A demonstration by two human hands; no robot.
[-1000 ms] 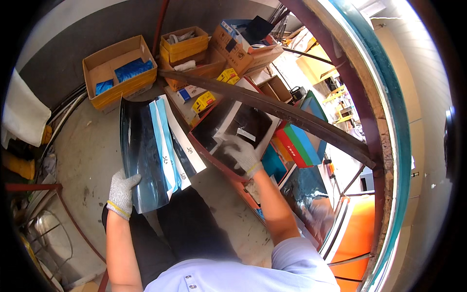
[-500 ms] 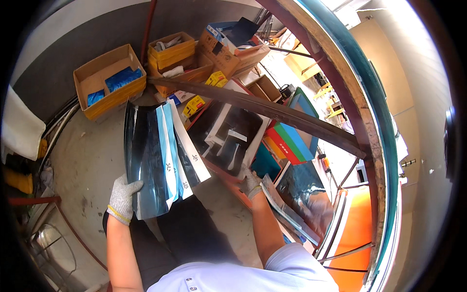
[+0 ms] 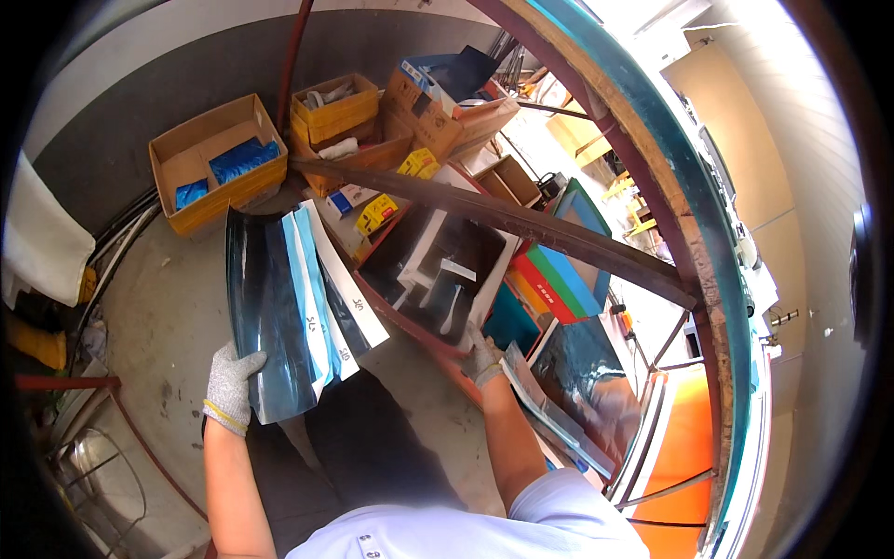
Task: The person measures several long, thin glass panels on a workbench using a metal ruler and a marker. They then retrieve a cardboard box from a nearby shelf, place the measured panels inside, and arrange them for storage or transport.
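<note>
Dark film sheets gripped at bottom edge by left hand, right hand clasping tray rim

a brown cardboard box with blue packets sits on the grey floor. a yellow box stands near it. a long dark bar crosses above.

A stack of sheets is held up at left by the left hand. To its right a tray is gripped at its near edge by the right hand. Cardboard boxes are ranged behind.
</note>
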